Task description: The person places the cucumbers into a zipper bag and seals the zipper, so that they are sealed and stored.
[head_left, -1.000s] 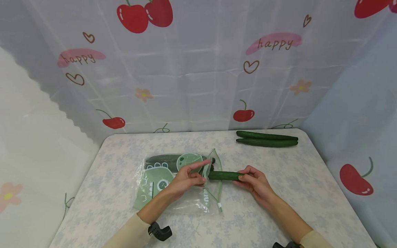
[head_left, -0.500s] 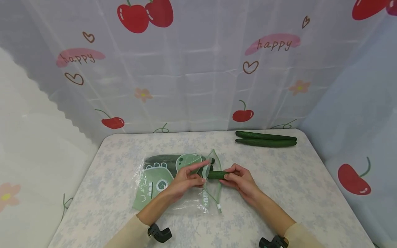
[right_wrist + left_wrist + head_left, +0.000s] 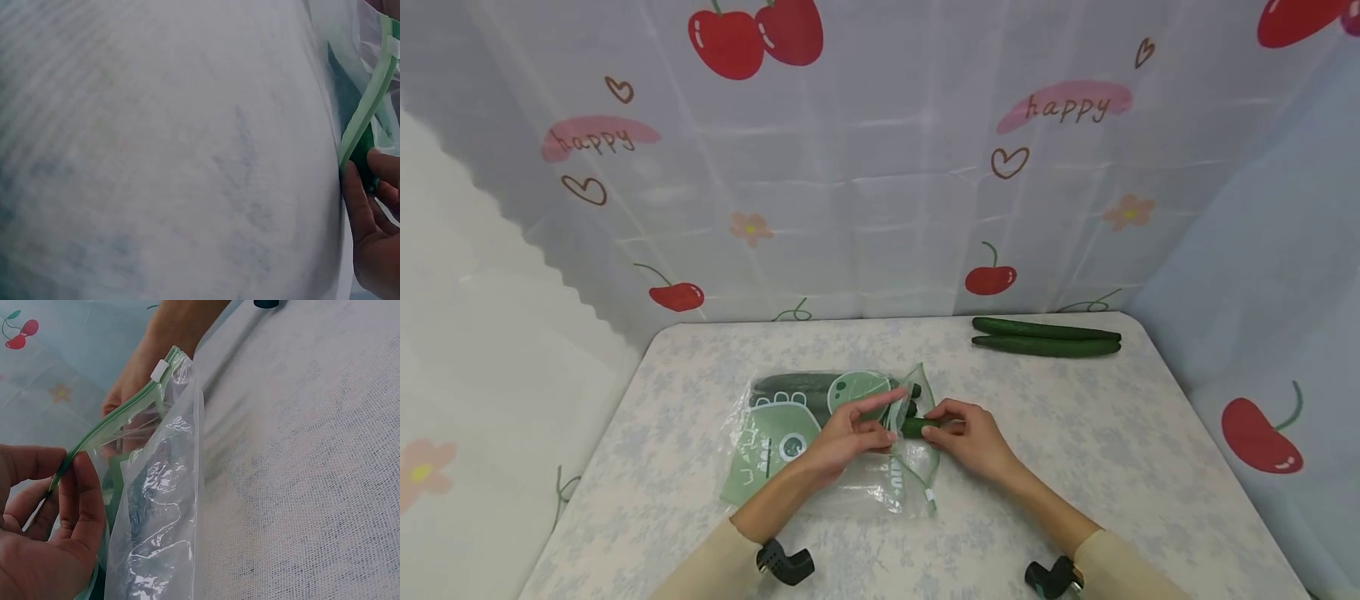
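A clear zip bag (image 3: 857,492) with green cartoon print lies on the table, its mouth facing right. My left hand (image 3: 844,437) pinches the upper edge of the mouth; in the left wrist view its thumb and fingers grip the green zip strip (image 3: 94,430). My right hand (image 3: 972,435) holds the outer end of a cucumber (image 3: 916,427), most of which is inside the bag. In the right wrist view the dark green cucumber end (image 3: 364,156) sits between thumb and fingers beside the green strip. Another cucumber (image 3: 790,385) shows through the plastic at the back.
Two cucumbers (image 3: 1047,336) lie side by side at the table's back right. A white zip slider (image 3: 160,370) sits at the near end of the bag's mouth. A cherry-print curtain (image 3: 865,208) hangs behind the table (image 3: 1150,467).
My right hand has moved left, sliding the cucumber deeper into the bag, so only a short end sticks out. My left hand keeps its pinch on the bag's mouth.
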A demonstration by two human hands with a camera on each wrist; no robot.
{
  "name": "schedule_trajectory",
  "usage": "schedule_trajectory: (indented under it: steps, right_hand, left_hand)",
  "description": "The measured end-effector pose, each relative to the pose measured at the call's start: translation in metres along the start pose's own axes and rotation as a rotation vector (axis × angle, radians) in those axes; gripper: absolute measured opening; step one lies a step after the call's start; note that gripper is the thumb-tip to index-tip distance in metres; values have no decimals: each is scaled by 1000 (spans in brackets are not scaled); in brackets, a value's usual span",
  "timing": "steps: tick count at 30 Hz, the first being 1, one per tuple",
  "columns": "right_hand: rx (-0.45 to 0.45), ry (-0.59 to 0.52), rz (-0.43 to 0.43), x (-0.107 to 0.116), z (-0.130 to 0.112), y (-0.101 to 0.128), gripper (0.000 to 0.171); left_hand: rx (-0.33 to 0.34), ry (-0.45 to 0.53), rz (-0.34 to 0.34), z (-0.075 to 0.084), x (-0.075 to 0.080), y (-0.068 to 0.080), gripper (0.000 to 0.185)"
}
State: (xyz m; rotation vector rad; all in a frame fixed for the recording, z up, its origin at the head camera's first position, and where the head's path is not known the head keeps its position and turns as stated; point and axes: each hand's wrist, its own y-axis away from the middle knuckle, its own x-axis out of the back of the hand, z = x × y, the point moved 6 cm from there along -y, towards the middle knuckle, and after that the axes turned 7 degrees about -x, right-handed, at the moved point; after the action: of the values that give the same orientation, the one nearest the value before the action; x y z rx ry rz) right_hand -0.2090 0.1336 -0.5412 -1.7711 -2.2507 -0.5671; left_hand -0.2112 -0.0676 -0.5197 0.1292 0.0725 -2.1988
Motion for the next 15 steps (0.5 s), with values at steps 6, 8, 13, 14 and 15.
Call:
schedule_trajectory:
  steps: [6,8,13,14,15]
  right_hand:
    - [-39,-142,-103,1,4,-1,25]
    - [-34,-165,-114,1,4,-2,27]
    - [-34,-99,-57,1,3,-6,18]
    - [-35,-69,-35,1,2,-8,16]
    - [-37,-36,-12,1,1,-9,14]
  left_hand:
    - [8,13,-10,-1,0,1,66]
    - [11,12,-6,-1,0,1,66]
    - [14,10,1,-4,1,0,66]
    - [15,10,2,-4,1,0,66]
    - [15,10,5,-5,2,0,66]
